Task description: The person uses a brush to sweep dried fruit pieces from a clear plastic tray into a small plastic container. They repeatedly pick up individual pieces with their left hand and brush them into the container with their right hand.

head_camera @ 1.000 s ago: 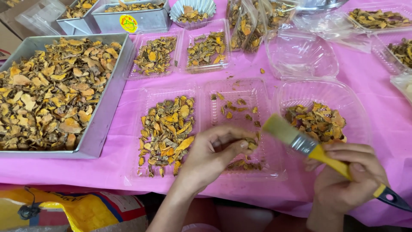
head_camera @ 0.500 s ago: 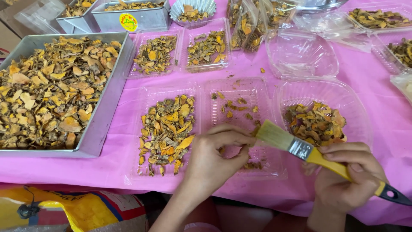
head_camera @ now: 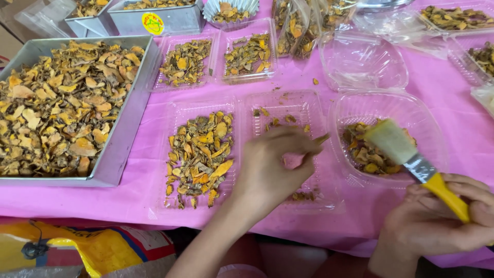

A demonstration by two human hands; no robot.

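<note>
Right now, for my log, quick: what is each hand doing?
Left hand: fingers pinched together over the clear tray; a small dried piece seems to be held.
Right hand: closed on the yellow handle of the brush.

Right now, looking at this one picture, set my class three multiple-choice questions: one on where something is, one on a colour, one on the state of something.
1. Where is the large metal tray of dried slices?
A. at the left of the table
B. at the right edge
C. on the floor

2. What colour is the handle of the brush?
A. blue
B. yellow
C. white

3. How full is the clear tray under the left hand?
A. heaped to the rim
B. lidded and sealed
C. nearly empty, a few slices only

Answers:
1 A, the tray fills the left side, on the pink cloth.
2 B, the handle in the right hand is plainly yellow.
3 C, pink cloth shows through most of its base.
</note>
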